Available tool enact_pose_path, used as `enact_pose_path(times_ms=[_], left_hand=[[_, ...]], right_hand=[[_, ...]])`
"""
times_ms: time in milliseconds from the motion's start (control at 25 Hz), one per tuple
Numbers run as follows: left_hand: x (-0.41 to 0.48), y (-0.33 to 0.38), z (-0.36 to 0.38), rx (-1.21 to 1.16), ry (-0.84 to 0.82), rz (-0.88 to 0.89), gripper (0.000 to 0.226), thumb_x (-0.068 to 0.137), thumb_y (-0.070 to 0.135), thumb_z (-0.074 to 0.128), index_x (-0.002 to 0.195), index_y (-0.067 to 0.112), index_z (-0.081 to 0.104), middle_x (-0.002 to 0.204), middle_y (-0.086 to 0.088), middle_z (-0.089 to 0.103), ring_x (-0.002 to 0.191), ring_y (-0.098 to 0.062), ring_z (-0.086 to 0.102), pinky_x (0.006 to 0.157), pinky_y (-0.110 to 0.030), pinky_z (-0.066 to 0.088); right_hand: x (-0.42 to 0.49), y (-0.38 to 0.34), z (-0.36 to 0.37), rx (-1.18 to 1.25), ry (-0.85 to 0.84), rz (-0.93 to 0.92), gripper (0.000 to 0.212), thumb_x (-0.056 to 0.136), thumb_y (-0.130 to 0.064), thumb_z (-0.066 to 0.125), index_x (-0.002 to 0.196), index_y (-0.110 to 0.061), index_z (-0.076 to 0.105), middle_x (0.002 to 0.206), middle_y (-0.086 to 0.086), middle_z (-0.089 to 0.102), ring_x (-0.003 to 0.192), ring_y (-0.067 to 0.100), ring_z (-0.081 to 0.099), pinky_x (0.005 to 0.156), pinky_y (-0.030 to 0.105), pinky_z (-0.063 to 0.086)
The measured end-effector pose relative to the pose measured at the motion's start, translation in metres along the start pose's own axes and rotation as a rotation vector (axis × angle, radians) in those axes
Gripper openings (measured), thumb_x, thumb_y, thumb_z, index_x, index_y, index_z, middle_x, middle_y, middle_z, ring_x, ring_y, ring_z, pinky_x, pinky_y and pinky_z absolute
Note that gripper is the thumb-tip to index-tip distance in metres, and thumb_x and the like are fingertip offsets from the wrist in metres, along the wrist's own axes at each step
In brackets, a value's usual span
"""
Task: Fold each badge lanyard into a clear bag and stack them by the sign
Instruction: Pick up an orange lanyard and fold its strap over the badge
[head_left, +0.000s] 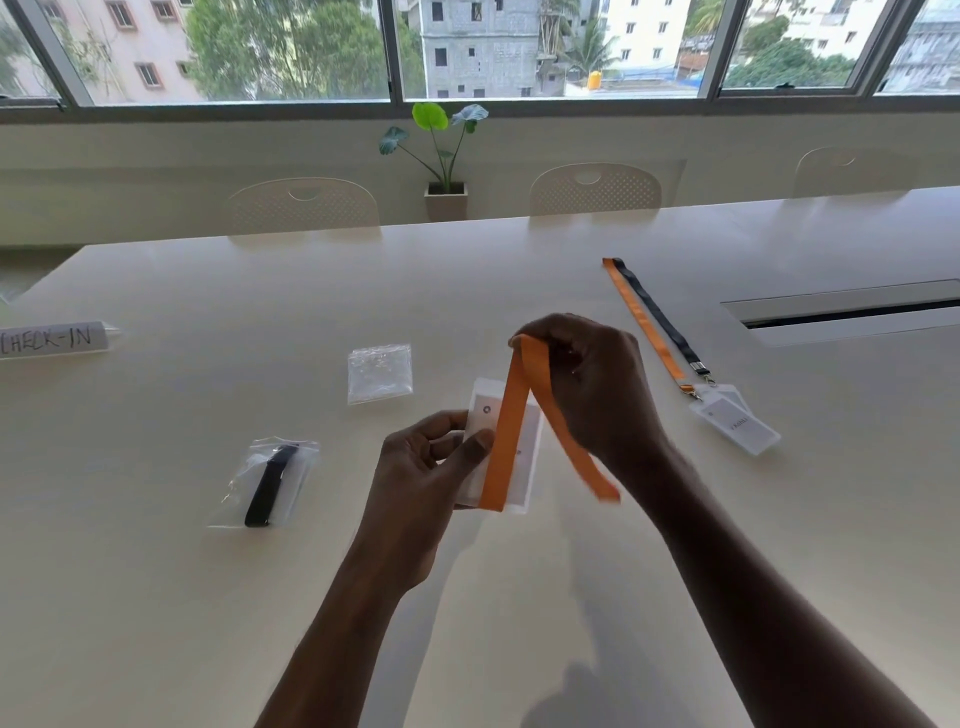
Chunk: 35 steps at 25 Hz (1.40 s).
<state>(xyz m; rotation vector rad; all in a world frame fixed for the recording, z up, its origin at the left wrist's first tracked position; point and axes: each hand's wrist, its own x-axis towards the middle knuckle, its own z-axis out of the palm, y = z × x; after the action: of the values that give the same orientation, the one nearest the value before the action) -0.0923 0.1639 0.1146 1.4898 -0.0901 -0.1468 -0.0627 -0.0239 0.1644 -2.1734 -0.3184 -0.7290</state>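
Note:
Above the table's middle, my left hand (431, 462) pinches a clear badge holder (527, 447) with a white card in it. An orange lanyard strap (506, 441) runs up across the badge to my right hand (587, 379), which grips its folded top; the strap's other side hangs down to the right. An empty clear bag (380, 372) lies flat just beyond my left hand. A bagged black lanyard (270, 483) lies to the left. The CHECK-IN sign (52, 339) stands at the far left edge.
Two more lanyards, one orange (644, 322) and one black (662, 319), lie stretched out at the right with their badges (735, 423). A cable slot (852, 312) is set into the white table (260, 597) at far right. Chairs and a potted plant (445, 156) stand beyond the far edge.

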Motion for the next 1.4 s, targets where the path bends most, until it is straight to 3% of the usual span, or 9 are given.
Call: enact_pose_path(times_ms=[160, 320, 440, 600, 760, 880, 1000, 1200, 1400], left_hand=[[-0.007, 0.002, -0.003, 0.023, -0.045, 0.025, 0.038, 0.081, 0.04, 0.069, 0.116, 0.025, 0.072, 0.109, 0.003, 0.081, 0.1, -0.022, 0.078, 0.085, -0.046, 0.065], [-0.013, 0.001, -0.007, 0.022, -0.119, 0.038, 0.035, 0.082, 0.025, 0.076, 0.117, 0.019, 0.074, 0.11, -0.001, 0.081, 0.1, -0.025, 0.079, 0.082, -0.043, 0.065], [-0.018, 0.001, -0.007, 0.023, -0.157, 0.054, 0.032, 0.086, 0.012, 0.077, 0.118, 0.013, 0.073, 0.11, -0.006, 0.081, 0.1, -0.027, 0.079, 0.082, -0.039, 0.065], [-0.018, -0.001, -0.007, 0.037, -0.154, 0.068, 0.032, 0.09, 0.013, 0.075, 0.121, 0.014, 0.068, 0.109, -0.008, 0.082, 0.1, -0.028, 0.079, 0.089, -0.045, 0.063], [-0.016, -0.001, -0.006, 0.062, -0.078, 0.135, 0.028, 0.089, 0.011, 0.076, 0.115, 0.017, 0.07, 0.106, -0.002, 0.082, 0.099, -0.022, 0.079, 0.089, -0.041, 0.064], [-0.012, 0.002, -0.005, 0.046, -0.044, 0.211, 0.028, 0.087, -0.003, 0.076, 0.105, 0.018, 0.076, 0.106, -0.006, 0.081, 0.098, -0.025, 0.078, 0.084, -0.033, 0.063], [-0.003, 0.004, -0.007, 0.088, -0.009, 0.316, 0.026, 0.085, -0.004, 0.079, 0.102, 0.015, 0.077, 0.116, -0.011, 0.07, 0.104, -0.033, 0.073, 0.091, -0.047, 0.063], [0.001, 0.008, -0.008, 0.082, -0.021, 0.292, 0.027, 0.088, -0.001, 0.076, 0.102, 0.022, 0.076, 0.107, 0.0, 0.08, 0.101, -0.019, 0.077, 0.087, -0.034, 0.062], [0.003, 0.009, -0.006, 0.041, 0.001, 0.258, 0.026, 0.086, 0.001, 0.078, 0.099, 0.023, 0.079, 0.104, -0.003, 0.082, 0.103, -0.024, 0.076, 0.095, -0.045, 0.059]], right_hand=[[0.013, 0.009, 0.003, 0.067, -0.028, 0.084, 0.014, 0.1, -0.013, 0.067, 0.104, -0.007, 0.079, 0.096, -0.011, 0.073, 0.076, -0.008, 0.067, 0.075, 0.0, 0.05], [0.021, 0.019, 0.003, 0.384, -0.1, 0.279, 0.016, 0.102, -0.015, 0.063, 0.095, -0.013, 0.077, 0.086, 0.006, 0.078, 0.072, 0.012, 0.075, 0.063, 0.02, 0.06], [0.024, 0.031, 0.002, 0.66, -0.146, 0.474, 0.022, 0.105, -0.012, 0.059, 0.096, 0.001, 0.074, 0.079, 0.014, 0.075, 0.064, 0.024, 0.068, 0.054, 0.03, 0.057], [0.011, 0.037, 0.015, 0.715, -0.262, 0.746, 0.021, 0.102, -0.015, 0.063, 0.087, -0.003, 0.073, 0.081, 0.009, 0.073, 0.071, 0.02, 0.064, 0.067, 0.031, 0.054], [-0.008, 0.037, 0.029, 0.787, -0.365, 0.97, 0.025, 0.106, -0.008, 0.053, 0.091, -0.001, 0.071, 0.086, 0.014, 0.073, 0.067, 0.017, 0.072, 0.059, 0.027, 0.062], [-0.028, 0.039, 0.044, 0.889, -0.518, 1.087, 0.026, 0.108, 0.0, 0.043, 0.102, 0.003, 0.068, 0.105, 0.026, 0.074, 0.087, 0.031, 0.07, 0.079, 0.033, 0.063], [-0.046, 0.041, 0.053, 1.069, -0.685, 1.208, 0.028, 0.108, 0.004, 0.036, 0.1, 0.002, 0.063, 0.074, 0.013, 0.067, 0.056, 0.011, 0.059, 0.046, 0.014, 0.049], [-0.057, 0.037, 0.063, 1.085, -0.842, 1.193, 0.018, 0.107, -0.003, 0.047, 0.092, -0.005, 0.057, 0.058, 0.0, 0.057, 0.038, -0.001, 0.041, 0.035, 0.009, 0.032], [-0.068, 0.039, 0.059, 0.925, -0.828, 1.143, 0.012, 0.106, -0.009, 0.055, 0.104, -0.001, 0.062, 0.061, 0.001, 0.055, 0.043, 0.001, 0.041, 0.04, 0.012, 0.033]])
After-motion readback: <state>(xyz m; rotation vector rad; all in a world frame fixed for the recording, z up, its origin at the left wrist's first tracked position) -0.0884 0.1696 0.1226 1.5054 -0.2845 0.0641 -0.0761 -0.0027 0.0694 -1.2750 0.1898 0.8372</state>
